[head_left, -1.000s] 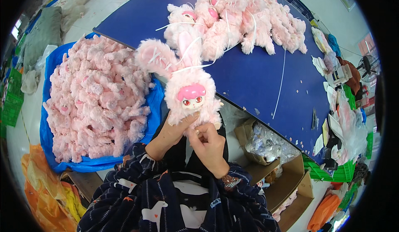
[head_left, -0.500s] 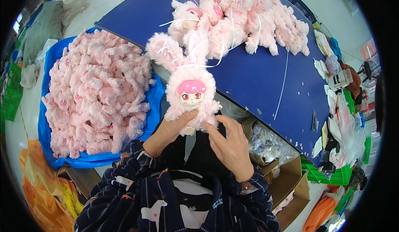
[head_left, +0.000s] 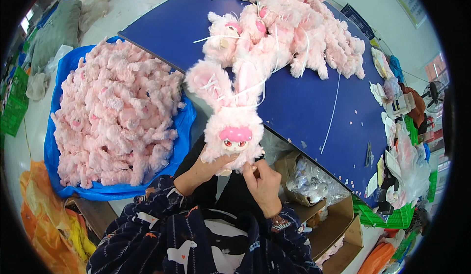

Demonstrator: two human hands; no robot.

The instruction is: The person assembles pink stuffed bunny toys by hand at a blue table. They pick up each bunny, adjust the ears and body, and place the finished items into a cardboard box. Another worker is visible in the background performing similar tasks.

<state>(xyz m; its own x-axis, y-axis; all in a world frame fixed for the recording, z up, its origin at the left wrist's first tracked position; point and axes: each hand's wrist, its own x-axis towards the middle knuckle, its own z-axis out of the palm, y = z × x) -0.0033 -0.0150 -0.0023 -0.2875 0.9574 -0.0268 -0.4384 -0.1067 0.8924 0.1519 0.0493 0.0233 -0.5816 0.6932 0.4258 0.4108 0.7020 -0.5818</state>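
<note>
Since the earlier frame, the right hand has gone from splayed to bent fingers at the lower right edge of the pale-pink, long-eared plush doll, now lower over the lap; whether it pinches the fur I cannot tell, while the left hand is clamped around the lower body. Beyond lie a dark-blue flat table bearing heaped pink fluffy dolls and, at left, a shiny blue plastic sheet around another fluffy pink pile.

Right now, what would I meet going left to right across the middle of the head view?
Green crate, pile of pink plush toys, held plush rabbit, white cord, black fan.
</note>
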